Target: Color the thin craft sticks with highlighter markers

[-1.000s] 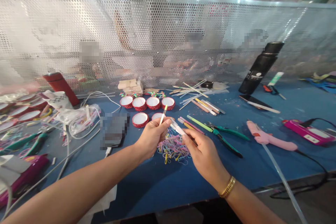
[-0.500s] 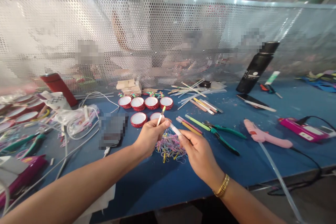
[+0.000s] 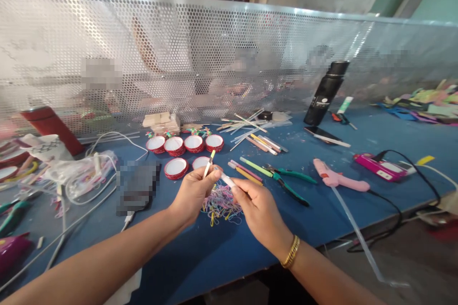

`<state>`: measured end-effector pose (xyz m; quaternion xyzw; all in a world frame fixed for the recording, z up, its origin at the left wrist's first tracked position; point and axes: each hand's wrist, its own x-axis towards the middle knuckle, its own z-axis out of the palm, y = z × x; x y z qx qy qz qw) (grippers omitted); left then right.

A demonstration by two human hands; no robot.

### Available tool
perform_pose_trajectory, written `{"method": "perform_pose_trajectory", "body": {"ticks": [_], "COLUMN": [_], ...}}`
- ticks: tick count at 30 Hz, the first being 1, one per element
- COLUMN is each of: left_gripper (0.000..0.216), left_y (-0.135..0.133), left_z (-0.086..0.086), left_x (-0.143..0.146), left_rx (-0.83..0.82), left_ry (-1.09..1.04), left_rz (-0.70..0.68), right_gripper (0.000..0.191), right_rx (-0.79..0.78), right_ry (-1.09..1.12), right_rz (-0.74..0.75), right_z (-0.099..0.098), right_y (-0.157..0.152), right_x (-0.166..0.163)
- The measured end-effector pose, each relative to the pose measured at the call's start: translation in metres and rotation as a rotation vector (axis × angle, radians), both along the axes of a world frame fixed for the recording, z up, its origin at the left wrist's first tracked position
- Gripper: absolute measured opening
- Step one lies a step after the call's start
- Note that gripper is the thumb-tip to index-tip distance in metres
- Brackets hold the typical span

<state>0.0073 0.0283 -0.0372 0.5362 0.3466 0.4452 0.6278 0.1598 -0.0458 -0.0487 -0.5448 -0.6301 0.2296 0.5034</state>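
Note:
My left hand (image 3: 193,190) is closed in a pinch on a thin white stick with a yellow-green tip (image 3: 209,166), which points up and away from me. My right hand (image 3: 255,207) is closed on a short white stick (image 3: 228,181). The far end of that white stick meets the fingertips of my left hand. Below both hands lies a tangled heap of coloured elastic loops (image 3: 222,205). Just beyond them are small red-rimmed white dishes (image 3: 176,167), some stacked. A row of coloured sticks (image 3: 255,167) lies close to my right hand.
Green-handled pliers (image 3: 291,183), a pink glue gun (image 3: 338,178) and a magenta device (image 3: 379,167) lie to the right. A black bottle (image 3: 324,97) leans near the perforated screen (image 3: 214,57). A phone (image 3: 139,188), a cable and a red bottle (image 3: 53,126) are at left.
The view has turned to the right, so the table's things sit further left in the picture. Both hands keep nearly the same pose and still hold their sticks.

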Motion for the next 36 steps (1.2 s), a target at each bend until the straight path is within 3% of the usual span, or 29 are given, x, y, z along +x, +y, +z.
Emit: {"method": "perform_pose_trajectory", "body": {"ticks": [5, 11, 18, 25, 36], "left_gripper": [0.04, 0.046, 0.022, 0.016, 0.015], "left_y": [0.003, 0.001, 0.002, -0.001, 0.0], "left_z": [-0.002, 0.003, 0.004, 0.001, 0.0], "left_x": [0.001, 0.001, -0.001, -0.002, 0.0], "left_rx": [0.009, -0.01, -0.145, -0.126, -0.057], "left_ry": [0.048, -0.004, -0.112, -0.111, -0.096], "left_rz": [0.002, 0.003, -0.021, -0.007, 0.007], "right_gripper": [0.035, 0.034, 0.032, 0.031, 0.031], "right_rx": [0.011, 0.018, 0.123, -0.053, -0.145], "right_ry": [-0.005, -0.1, -0.546, -0.851, -0.925], "right_rz": [-0.02, -0.006, -0.244, -0.286, -0.283], "right_z": [-0.005, 0.003, -0.001, -0.004, -0.013], "right_y": [0.001, 0.002, 0.024, 0.051, 0.062], "right_x": [0.0, 0.011, 0.06, 0.074, 0.073]}}
